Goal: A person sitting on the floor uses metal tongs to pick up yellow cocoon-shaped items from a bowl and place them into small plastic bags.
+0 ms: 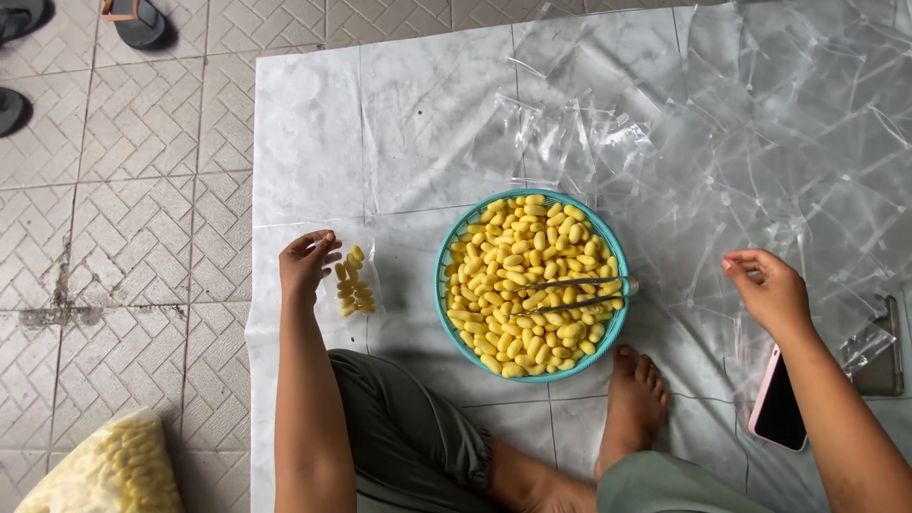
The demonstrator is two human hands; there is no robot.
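Two bare hands over a pale plastic sheet (313,123) spread on a tiled floor (123,190). Left hand (306,263) at the edge of a small clear bag (353,281) holding a few yellow oval pieces, fingers curled loosely, fingertips touching the bag's rim; whether pinching it, cannot tell. Right hand (771,290) well apart on the other side, fingers drawn together in a soft pinch above a heap of empty clear bags (741,142); what lies between the fingertips, too transparent to tell. Between the hands, a teal round basket (443,285) heaped with yellow oval pieces (518,275), metal tongs (579,293) lying across the pile toward the right rim. Just below the basket, a bare foot (632,404) on the sheet, knees in grey-green cloth at the bottom edge. Near the right forearm, a phone with a pink case (777,410) lying on the sheet. Bottom left corner, a large filled bag (104,470) of the same yellow pieces on the tiles. Top left, sandals (138,19).
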